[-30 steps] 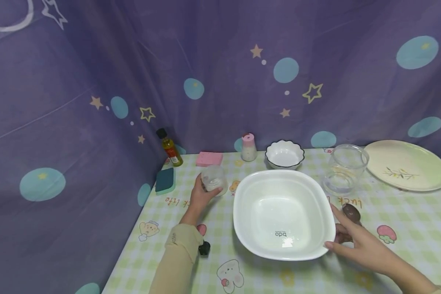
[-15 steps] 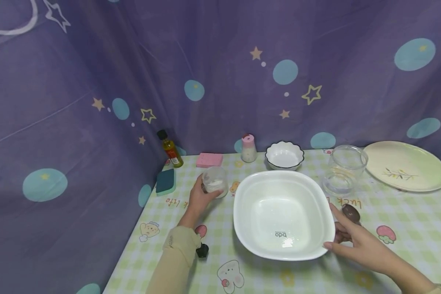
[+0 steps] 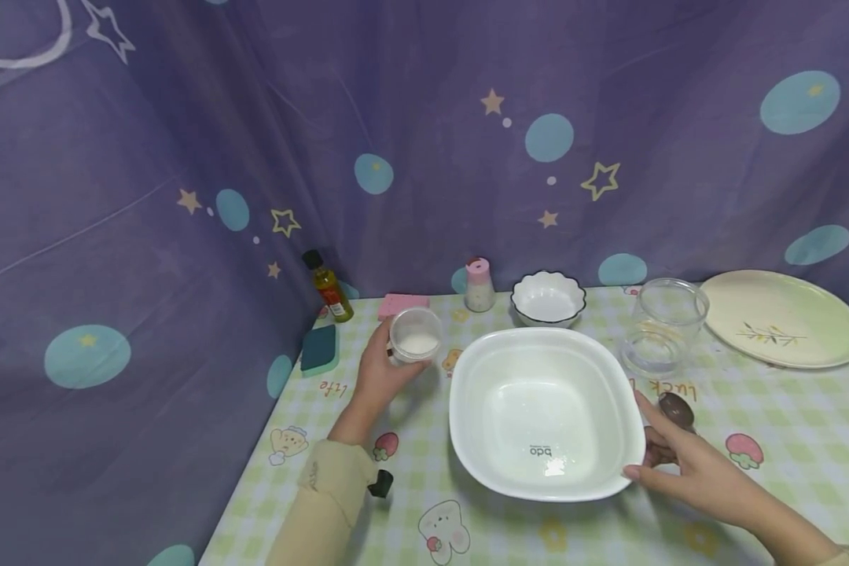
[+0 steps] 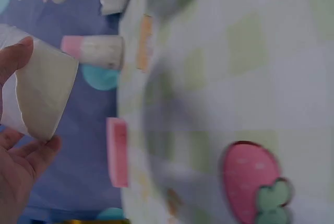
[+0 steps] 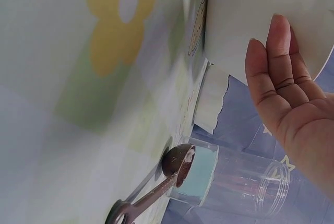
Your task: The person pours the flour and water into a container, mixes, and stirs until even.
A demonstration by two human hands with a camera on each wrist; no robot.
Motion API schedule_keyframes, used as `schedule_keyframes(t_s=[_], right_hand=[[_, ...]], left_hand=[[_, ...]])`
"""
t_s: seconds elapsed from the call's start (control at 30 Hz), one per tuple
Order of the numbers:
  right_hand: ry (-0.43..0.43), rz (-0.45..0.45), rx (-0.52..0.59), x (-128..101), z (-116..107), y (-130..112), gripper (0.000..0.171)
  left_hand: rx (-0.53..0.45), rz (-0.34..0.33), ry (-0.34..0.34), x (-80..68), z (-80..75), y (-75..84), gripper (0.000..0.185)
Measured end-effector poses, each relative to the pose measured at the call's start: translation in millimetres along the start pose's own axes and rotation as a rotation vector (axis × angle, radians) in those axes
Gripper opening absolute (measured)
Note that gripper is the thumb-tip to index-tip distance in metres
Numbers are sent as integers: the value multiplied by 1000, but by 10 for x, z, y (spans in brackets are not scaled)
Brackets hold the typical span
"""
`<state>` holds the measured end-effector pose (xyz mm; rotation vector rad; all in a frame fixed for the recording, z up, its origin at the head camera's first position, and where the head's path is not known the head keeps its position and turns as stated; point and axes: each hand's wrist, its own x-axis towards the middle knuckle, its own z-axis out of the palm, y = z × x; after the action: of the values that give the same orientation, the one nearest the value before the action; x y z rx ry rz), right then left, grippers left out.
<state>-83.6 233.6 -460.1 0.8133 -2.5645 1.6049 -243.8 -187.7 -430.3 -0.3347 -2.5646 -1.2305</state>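
Gripping a small clear cup [image 3: 414,336] with white contents, the left hand [image 3: 378,369] holds it lifted over the table [image 3: 785,440] near the far left corner; its fingers behind the cup are hidden. At the middle sits the large white basin [image 3: 545,413]. The right hand [image 3: 693,472], fingers straight, touches the basin's right rim, partly covering a brown spoon [image 3: 674,412]

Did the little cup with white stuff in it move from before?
Yes. The left hand has lifted the little cup up and back, toward the pink sponge; the big white bowl stayed put.
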Motion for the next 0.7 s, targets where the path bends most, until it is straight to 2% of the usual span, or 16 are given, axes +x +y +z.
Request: schedule_keyframes(t_s=[0.17,0.37,0.57,0.7], right_hand=[[-3,-1,16,7,-7,-2,95],[-9,4,31,6,-13,1,96],[-12,9,33,0,-11,9,95],[-7,11,22,-6,-4,12,95]], left_hand=[[75,112,10,23,-90,226,90],[163,345,-23,36,-95,511,90],[366,553,-81,-24,-17,762,92],[491,680,-79,-59,55,868,90]])
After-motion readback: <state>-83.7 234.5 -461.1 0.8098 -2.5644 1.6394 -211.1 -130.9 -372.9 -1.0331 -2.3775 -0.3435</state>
